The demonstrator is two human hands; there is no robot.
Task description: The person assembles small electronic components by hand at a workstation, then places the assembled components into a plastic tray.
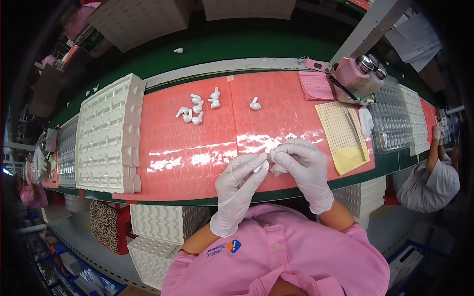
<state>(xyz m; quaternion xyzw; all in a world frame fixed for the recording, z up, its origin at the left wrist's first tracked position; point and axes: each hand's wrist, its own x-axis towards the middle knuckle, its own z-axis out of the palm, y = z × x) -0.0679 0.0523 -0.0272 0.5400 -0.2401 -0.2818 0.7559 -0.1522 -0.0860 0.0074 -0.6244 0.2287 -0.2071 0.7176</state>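
Pink collar below — gloved left hand (240, 183) and right hand (302, 165) pinch an earbud (260, 165) (white).

The small white piece (260, 165) between the gloved hands is mostly being covered by fingertips; its shape is not resolving. The white wipe (277, 169) in the right hand (303, 165) is showing only as a crumpled edge. Loose white earbud parts (197, 109) on the surface are too small for detail. A co-worker's sleeve (428, 185) is bending into the dark right rim.

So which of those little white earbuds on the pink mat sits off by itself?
The earbud farthest right, alone; the others cluster together to its left.
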